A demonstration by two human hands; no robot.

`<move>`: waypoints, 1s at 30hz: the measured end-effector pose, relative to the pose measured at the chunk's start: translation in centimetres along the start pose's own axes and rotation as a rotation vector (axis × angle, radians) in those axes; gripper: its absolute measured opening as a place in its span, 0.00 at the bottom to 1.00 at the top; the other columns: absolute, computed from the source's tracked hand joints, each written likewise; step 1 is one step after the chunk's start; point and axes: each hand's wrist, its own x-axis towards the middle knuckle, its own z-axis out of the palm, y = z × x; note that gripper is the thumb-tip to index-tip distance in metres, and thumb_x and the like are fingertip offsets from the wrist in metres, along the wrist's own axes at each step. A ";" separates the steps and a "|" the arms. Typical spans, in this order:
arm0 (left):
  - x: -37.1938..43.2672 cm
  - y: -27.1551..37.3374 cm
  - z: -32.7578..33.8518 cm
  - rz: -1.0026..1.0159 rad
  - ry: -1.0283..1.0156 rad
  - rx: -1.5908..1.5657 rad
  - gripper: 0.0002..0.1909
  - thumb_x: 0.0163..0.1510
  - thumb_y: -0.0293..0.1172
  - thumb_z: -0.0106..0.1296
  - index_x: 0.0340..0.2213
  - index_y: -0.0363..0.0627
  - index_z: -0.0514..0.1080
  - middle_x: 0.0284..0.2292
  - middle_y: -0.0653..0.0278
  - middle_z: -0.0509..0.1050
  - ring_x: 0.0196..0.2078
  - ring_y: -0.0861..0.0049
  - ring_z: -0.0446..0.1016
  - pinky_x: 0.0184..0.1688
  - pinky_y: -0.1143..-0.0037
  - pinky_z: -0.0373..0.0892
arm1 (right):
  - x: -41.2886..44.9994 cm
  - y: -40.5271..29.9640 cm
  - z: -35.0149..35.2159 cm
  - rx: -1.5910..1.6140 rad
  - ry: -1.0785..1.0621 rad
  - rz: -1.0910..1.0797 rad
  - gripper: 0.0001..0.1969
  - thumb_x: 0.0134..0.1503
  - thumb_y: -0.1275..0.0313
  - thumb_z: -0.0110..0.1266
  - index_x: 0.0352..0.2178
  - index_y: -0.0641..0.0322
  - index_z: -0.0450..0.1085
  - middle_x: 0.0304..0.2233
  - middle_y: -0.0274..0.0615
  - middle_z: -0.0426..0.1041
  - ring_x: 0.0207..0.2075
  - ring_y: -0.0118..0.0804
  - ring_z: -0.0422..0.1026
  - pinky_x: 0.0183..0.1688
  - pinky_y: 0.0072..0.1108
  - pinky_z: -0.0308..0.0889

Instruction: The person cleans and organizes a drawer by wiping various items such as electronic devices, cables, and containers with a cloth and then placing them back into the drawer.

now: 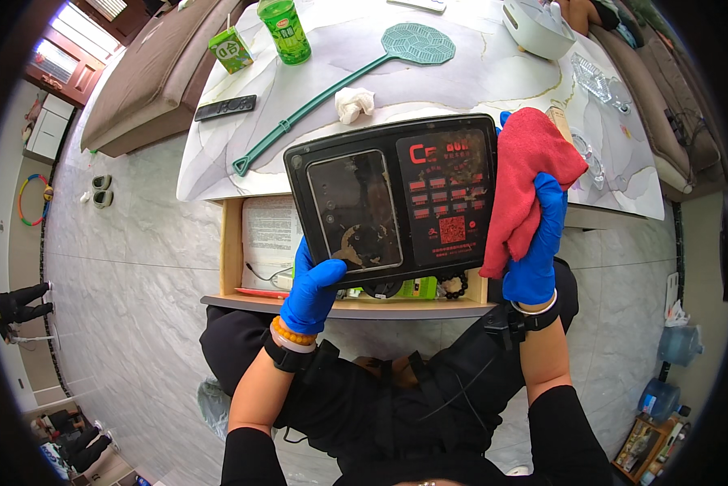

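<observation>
Tilted over the table edge and an open drawer is a black plastic device panel. It has a framed dark window on the left and a label with red print and a printed code on the right. Brown dirt patches stain both halves. My left hand, in a blue glove, grips the panel's lower left corner, thumb on its front. A red cloth is held in my right hand, also blue-gloved, and covers the panel's right edge. Blue fingertips show behind that edge at the top; the other right fingers are hidden.
On the marble-patterned table lie a green fly swatter, a crumpled tissue, a remote control, a drink carton and a green bottle. Papers and a beaded bracelet are in the drawer.
</observation>
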 end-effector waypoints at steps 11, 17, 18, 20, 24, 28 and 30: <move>0.2 0.2 0.3 -0.003 -0.014 0.026 0.49 0.61 0.31 0.74 0.80 0.41 0.67 0.72 0.50 0.80 0.73 0.54 0.82 0.77 0.55 0.78 | -0.3 -0.1 -0.4 -0.003 0.005 0.004 0.26 0.80 0.68 0.64 0.74 0.60 0.73 0.67 0.41 0.82 0.64 0.36 0.83 0.70 0.32 0.79; 0.1 0.3 0.5 -0.005 -0.023 0.023 0.49 0.61 0.31 0.73 0.80 0.41 0.67 0.72 0.50 0.79 0.73 0.54 0.82 0.77 0.55 0.78 | -0.3 0.0 -0.4 -0.008 0.006 0.002 0.26 0.79 0.68 0.65 0.74 0.60 0.73 0.67 0.41 0.82 0.64 0.36 0.83 0.70 0.32 0.79; 0.1 0.3 0.6 -0.005 -0.020 0.022 0.49 0.61 0.31 0.73 0.80 0.41 0.67 0.72 0.49 0.79 0.73 0.54 0.82 0.77 0.55 0.78 | -0.2 0.1 -0.4 -0.008 0.006 0.000 0.26 0.79 0.68 0.65 0.74 0.60 0.73 0.67 0.41 0.82 0.64 0.36 0.83 0.70 0.32 0.79; 0.0 0.3 0.6 -0.004 -0.022 0.020 0.49 0.61 0.31 0.73 0.80 0.41 0.67 0.72 0.50 0.79 0.73 0.54 0.81 0.77 0.56 0.78 | -0.1 0.0 -0.3 -0.014 0.004 -0.003 0.27 0.79 0.68 0.65 0.74 0.60 0.73 0.67 0.41 0.82 0.64 0.36 0.83 0.70 0.32 0.79; 0.0 0.4 0.6 -0.004 -0.017 0.020 0.49 0.61 0.31 0.74 0.80 0.41 0.67 0.72 0.50 0.79 0.73 0.55 0.82 0.77 0.56 0.78 | -0.1 0.1 -0.3 -0.034 0.006 -0.009 0.27 0.78 0.69 0.66 0.74 0.60 0.72 0.66 0.41 0.82 0.64 0.36 0.83 0.69 0.32 0.79; 0.0 0.4 0.6 -0.021 -0.006 0.034 0.48 0.62 0.30 0.74 0.80 0.41 0.68 0.72 0.51 0.80 0.72 0.55 0.82 0.76 0.56 0.79 | -0.3 0.0 -0.4 -0.055 0.002 -0.019 0.28 0.78 0.69 0.66 0.74 0.60 0.72 0.66 0.41 0.82 0.64 0.37 0.83 0.69 0.32 0.80; -0.1 0.4 0.5 -0.023 0.003 0.025 0.48 0.62 0.30 0.74 0.80 0.42 0.68 0.71 0.51 0.81 0.72 0.56 0.83 0.76 0.56 0.79 | -0.7 -0.1 -0.1 -0.118 0.012 -0.004 0.30 0.81 0.63 0.61 0.78 0.60 0.68 0.71 0.43 0.79 0.69 0.38 0.81 0.74 0.33 0.76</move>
